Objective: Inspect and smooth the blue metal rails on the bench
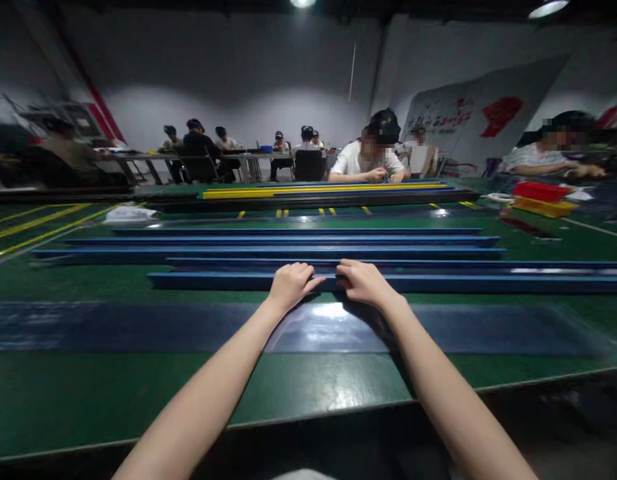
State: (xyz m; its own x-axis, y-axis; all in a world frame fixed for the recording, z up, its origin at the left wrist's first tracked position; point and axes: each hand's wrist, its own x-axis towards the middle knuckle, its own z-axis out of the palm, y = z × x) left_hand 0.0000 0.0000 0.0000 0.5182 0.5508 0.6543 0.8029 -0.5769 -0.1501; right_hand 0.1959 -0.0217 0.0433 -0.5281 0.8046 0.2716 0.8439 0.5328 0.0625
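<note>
A long blue channel strip point(453, 283) lies across the table in front of me, its two raised edges running left to right. My left hand point(291, 287) grips it, fingers curled over the near wall and thumb pointing right. Just to the right, my right hand point(362, 281) is closed on the same strip, with its fingertips bent over the edge. A short stretch of blue shows between the two hands. Behind it lie more blue strips point(288, 253), roughly parallel. The undersides of my fingers are hidden.
A clear plastic sheet point(163, 327) lies on the green table point(308, 387) nearer to me. Yellow and black strips point(338, 193) are farther back. Red and yellow bins point(541, 200) stand at right. A co-worker point(371, 150) sits opposite; several other people sit beyond.
</note>
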